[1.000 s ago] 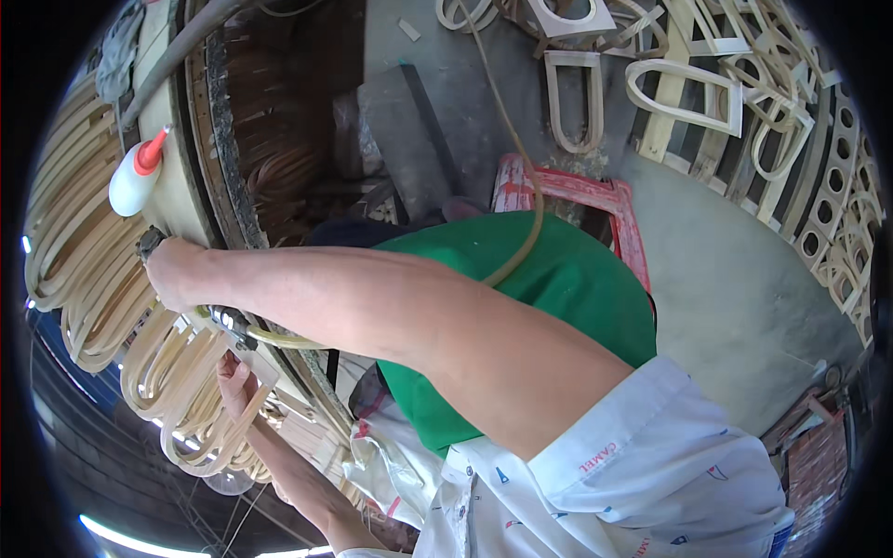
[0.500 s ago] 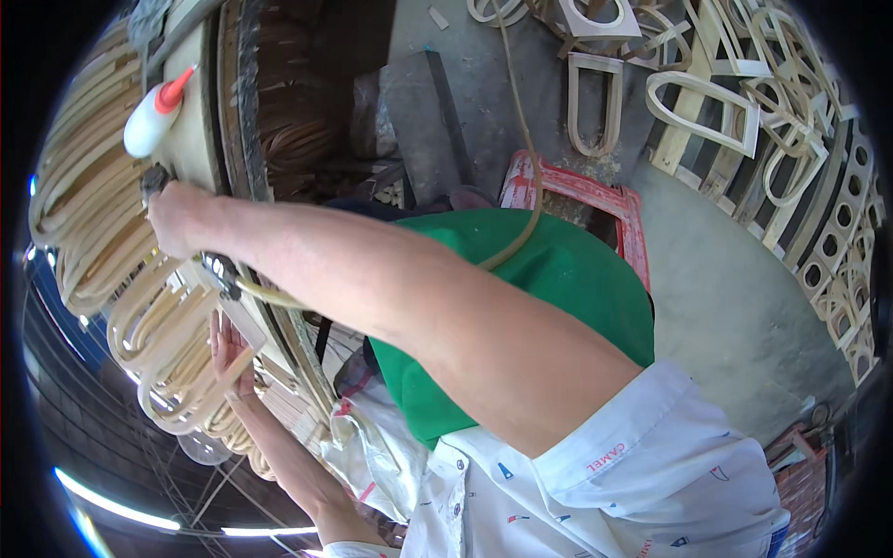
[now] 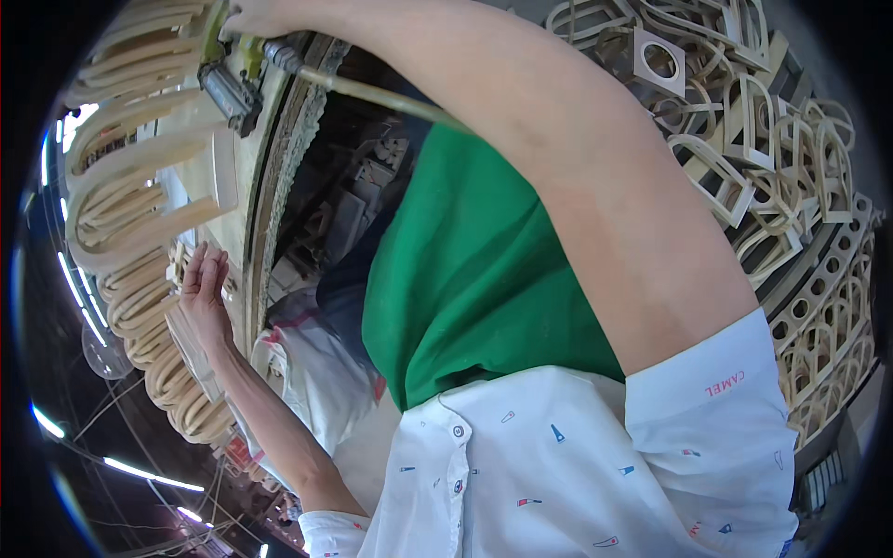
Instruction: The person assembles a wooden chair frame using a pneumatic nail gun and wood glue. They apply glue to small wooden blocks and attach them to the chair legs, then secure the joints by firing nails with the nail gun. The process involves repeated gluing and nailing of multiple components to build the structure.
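At the upper left, my right hand (image 3: 259,19) is wrapped round a yellow-green air nail gun (image 3: 231,91) with a silver magazine. An air hose (image 3: 372,94) runs from its metal fitting beneath my right forearm. Just below the gun, a U-shaped wooden frame (image 3: 193,221) with a straight crosspiece (image 3: 224,171) rests on the workbench (image 3: 251,197). Lower down, my left hand (image 3: 206,296) has its fingers bent and close together beside small pale wooden pieces; whether it grips one is hidden.
Stacked bent-wood loops (image 3: 139,290) line the bench's far side. A white sack (image 3: 321,377) hangs by the near edge, and a green apron (image 3: 484,270) covers my lap. Many wooden frames (image 3: 716,181) are piled on the right. Clutter lies under the bench.
My view has turned, and the gun in my right hand now shows more fully. My left hand has come off the U-shaped frame and bent its fingers. The glue bottle and red stool are out of view.
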`<state>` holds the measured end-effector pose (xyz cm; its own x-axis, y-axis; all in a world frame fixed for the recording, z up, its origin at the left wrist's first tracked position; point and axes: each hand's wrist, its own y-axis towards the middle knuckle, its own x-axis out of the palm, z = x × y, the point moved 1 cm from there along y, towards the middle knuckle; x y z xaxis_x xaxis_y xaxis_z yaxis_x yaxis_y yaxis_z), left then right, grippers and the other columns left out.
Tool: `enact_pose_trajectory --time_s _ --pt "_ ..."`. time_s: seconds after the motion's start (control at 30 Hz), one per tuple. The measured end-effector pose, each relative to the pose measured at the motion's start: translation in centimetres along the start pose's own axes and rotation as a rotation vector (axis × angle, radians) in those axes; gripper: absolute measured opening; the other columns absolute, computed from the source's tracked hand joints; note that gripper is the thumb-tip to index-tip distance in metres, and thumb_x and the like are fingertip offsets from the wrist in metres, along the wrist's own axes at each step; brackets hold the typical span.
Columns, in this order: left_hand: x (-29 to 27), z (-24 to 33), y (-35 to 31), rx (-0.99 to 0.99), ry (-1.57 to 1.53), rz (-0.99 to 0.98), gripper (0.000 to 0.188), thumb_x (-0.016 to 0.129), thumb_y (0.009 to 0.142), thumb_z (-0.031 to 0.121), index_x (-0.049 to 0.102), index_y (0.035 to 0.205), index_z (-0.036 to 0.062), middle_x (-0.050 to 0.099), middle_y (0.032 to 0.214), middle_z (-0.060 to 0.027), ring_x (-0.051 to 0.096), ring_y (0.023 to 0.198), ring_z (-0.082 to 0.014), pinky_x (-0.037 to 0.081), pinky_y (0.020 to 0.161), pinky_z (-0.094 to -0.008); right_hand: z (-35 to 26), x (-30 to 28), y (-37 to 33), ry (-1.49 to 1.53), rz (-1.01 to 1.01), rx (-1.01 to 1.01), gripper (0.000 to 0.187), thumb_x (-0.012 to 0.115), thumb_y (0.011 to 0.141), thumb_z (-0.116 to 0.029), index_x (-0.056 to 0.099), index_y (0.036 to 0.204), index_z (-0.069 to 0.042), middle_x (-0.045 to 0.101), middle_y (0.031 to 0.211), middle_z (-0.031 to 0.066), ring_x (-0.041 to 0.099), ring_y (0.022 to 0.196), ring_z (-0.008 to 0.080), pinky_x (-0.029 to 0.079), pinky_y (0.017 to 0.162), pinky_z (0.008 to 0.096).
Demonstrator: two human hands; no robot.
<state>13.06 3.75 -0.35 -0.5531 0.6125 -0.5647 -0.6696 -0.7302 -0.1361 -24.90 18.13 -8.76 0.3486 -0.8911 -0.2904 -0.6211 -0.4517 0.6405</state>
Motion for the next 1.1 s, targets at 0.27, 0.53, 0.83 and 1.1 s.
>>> enact_pose_trajectory --time_s 0.27,0.53,0.83,1.1 --pt "1.1 -0.6 0.4 0.068 0.05 0.076 0.029 0.065 0.091 0.009 0.061 0.115 -0.0066 0.069 0.103 -0.0146 0.066 0.096 -0.0188 0.052 0.088 -0.0286 1.0 -0.8 -0.3 -0.016 0.09 0.015 0.036 0.053 0.086 -0.03 0.066 0.08 0.004 0.064 0.086 0.0282 0.063 0.085 0.0432 0.049 0.078 0.0495" --pt "0.8 -1.6 2.5 0.142 0.001 0.243 0.022 0.069 0.089 0.013 0.063 0.102 -0.0048 0.068 0.089 -0.0089 0.064 0.082 -0.0133 0.052 0.08 -0.0249 0.4 -1.7 -0.6 -0.03 0.056 0.029 0.036 0.055 0.086 -0.03 0.065 0.078 0.004 0.063 0.084 0.0281 0.062 0.084 0.0432 0.048 0.077 0.0491" --pt "1.1 -1.6 3.4 0.19 0.054 0.285 0.054 0.066 0.087 0.015 0.047 0.134 -0.002 0.056 0.127 -0.0173 0.057 0.111 -0.0224 0.046 0.094 -0.033 -1.1 -3.0 -1.1 -0.067 -0.005 0.076 0.031 0.058 0.088 -0.029 0.069 0.094 0.0 0.068 0.088 0.0202 0.066 0.085 0.0316 0.05 0.078 0.0371" --pt "1.8 -2.1 5.2 0.256 -0.053 0.158 0.054 0.063 0.084 0.013 0.048 0.135 0.0013 0.058 0.129 -0.013 0.056 0.117 -0.0226 0.044 0.098 -0.0343 -5.0 -4.0 -1.2 -0.055 0.036 0.05 0.034 0.066 0.086 -0.023 0.065 0.11 0.0 0.067 0.101 0.0129 0.066 0.088 0.0237 0.052 0.078 0.0331"
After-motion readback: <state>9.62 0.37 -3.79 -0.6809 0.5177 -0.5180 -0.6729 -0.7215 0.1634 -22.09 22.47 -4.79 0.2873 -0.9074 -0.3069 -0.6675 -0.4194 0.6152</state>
